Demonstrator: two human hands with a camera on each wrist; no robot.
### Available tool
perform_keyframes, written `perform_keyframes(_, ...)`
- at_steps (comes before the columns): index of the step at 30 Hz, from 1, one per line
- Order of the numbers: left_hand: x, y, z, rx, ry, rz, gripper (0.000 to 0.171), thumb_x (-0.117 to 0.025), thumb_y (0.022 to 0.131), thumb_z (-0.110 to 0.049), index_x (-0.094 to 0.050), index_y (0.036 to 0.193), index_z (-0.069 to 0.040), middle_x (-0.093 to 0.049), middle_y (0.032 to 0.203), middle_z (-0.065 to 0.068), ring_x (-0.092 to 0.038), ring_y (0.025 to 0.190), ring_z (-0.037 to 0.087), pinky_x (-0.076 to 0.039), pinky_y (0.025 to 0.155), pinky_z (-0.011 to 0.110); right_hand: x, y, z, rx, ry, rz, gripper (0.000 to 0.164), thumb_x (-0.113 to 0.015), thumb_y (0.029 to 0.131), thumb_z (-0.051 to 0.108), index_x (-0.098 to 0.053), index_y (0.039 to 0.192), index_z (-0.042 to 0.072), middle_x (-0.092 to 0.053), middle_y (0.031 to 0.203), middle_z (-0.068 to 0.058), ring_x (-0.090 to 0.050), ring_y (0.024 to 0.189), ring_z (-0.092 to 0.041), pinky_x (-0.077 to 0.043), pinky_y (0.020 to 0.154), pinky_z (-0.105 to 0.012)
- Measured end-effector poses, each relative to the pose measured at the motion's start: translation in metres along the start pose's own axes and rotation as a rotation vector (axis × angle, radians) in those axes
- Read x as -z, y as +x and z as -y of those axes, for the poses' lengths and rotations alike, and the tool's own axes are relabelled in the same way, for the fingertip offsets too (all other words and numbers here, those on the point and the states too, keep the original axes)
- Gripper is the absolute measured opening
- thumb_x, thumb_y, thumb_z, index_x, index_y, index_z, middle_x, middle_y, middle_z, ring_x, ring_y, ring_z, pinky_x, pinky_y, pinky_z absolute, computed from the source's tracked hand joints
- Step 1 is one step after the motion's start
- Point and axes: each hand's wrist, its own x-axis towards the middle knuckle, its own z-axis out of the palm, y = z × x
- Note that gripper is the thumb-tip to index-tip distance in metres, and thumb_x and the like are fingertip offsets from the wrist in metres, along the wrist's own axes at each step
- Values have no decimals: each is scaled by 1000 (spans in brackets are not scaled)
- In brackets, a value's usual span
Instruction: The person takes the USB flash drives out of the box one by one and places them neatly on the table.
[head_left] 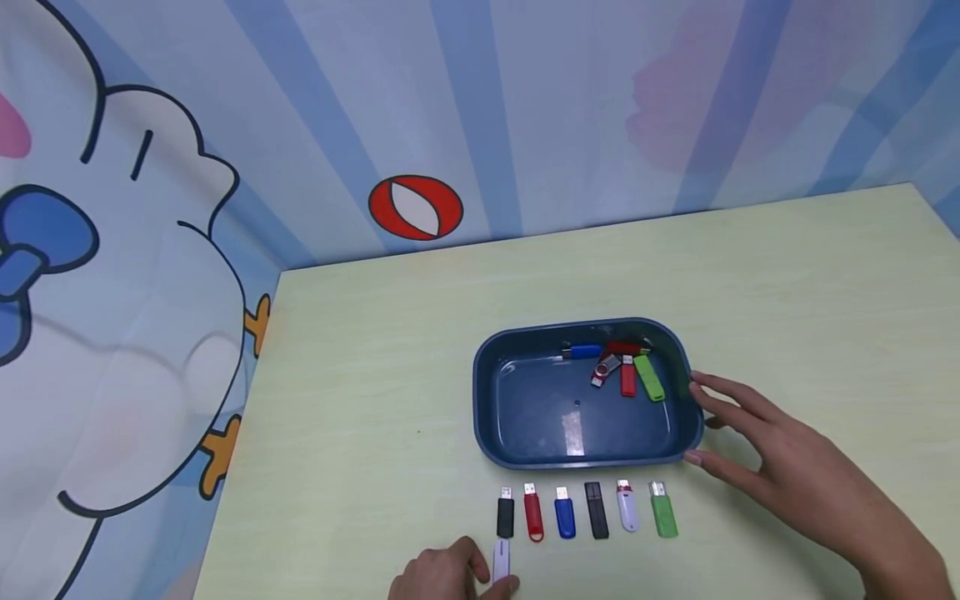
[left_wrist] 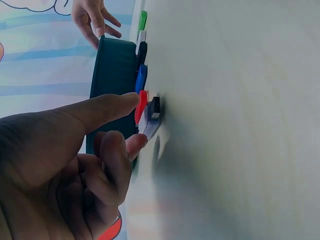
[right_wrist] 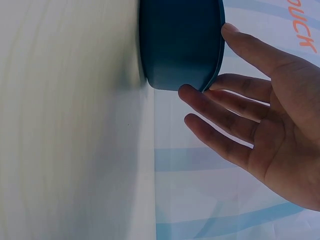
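My left hand (head_left: 441,575) is at the table's front, thumb and index finger spread on either side of a white USB stick (head_left: 501,557). That stick lies end to end with a black USB stick (head_left: 506,515), below it in the head view. In the left wrist view a gap shows between thumb and index fingertip. My right hand (head_left: 802,471) has its loosely bent fingers at the right end of a dark blue tray (head_left: 525,421), thumb by the front corner. In the right wrist view, the thumb (right_wrist: 247,42) and fingertips meet the tray's rim and end wall.
Along the tray's front side runs a row of USB sticks: red (head_left: 533,513), blue (head_left: 565,515), dark (head_left: 596,510), white-and-red (head_left: 627,508) and green (head_left: 663,510). Several more, including a light green one (head_left: 649,378), lie inside the tray. A printed wall (head_left: 555,125) borders the table (head_left: 360,375).
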Motion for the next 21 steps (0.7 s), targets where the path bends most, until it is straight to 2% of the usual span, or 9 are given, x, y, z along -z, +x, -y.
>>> perform_keyframes(6, 9, 1, -1, -40, -22, -80, 35, -84, 89, -43, -63, 80, -18, -47, 53, -5, -42, 49, 13, -30, 47, 25, 0, 0, 0, -1, 3, 0, 89, -78, 92, 58, -45, 162, 15, -54, 153, -17, -73, 115, -36, -60, 87, -62)
perform_keyframes(13, 22, 1, -6, -113, -37, -147, 30, -87, 87, -41, -71, 92, -16, -48, 56, -11, -44, 49, 6, -35, 47, 22, 0, 0, 0, 8, -5, -3, 86, -79, 92, 54, -48, 160, 13, -52, 155, -17, -73, 115, -35, -60, 89, -62)
perform_keyframes(21, 37, 3, -16, -142, 14, -210, 31, -88, 87, -40, -74, 100, -16, -52, 67, -12, -45, 56, 5, -38, 52, 20, 0, -1, 0, 19, -10, -16, 84, -80, 92, 51, -49, 159, 12, -50, 157, -15, -72, 116, -35, -59, 89, -63)
